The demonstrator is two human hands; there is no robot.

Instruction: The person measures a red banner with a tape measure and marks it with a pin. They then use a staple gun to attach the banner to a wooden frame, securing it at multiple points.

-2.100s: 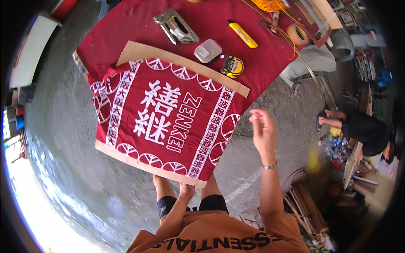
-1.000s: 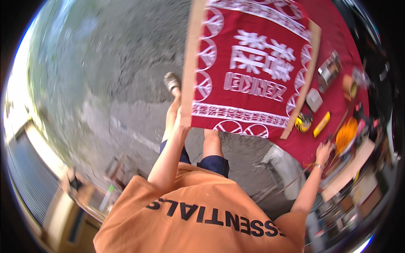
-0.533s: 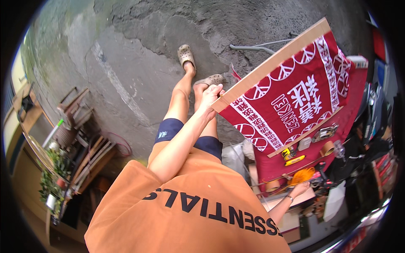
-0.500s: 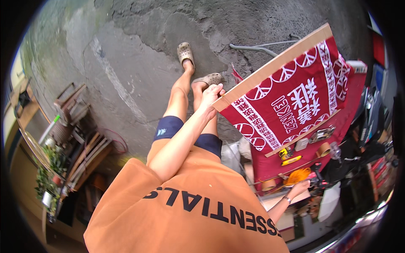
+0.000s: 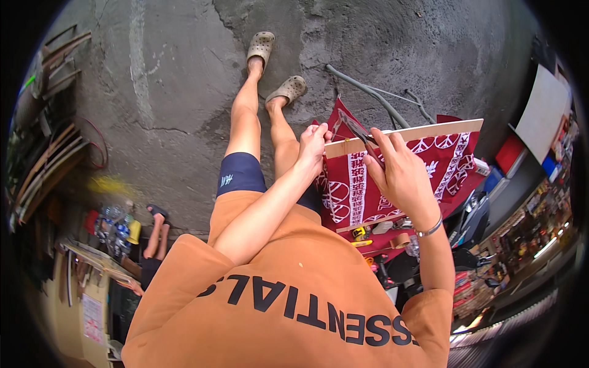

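My left grip (image 5: 311, 148) pinches the end of a wooden strip (image 5: 451, 128) edging red cloth (image 5: 373, 189); my right grip (image 5: 405, 178) clasps a dark tool (image 5: 370, 145)

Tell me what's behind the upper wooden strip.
Past the upper wooden strip, grey metal tubing and a red cloth flap show, with concrete floor beyond. Whatever the strip and printed cloth cover cannot be seen.
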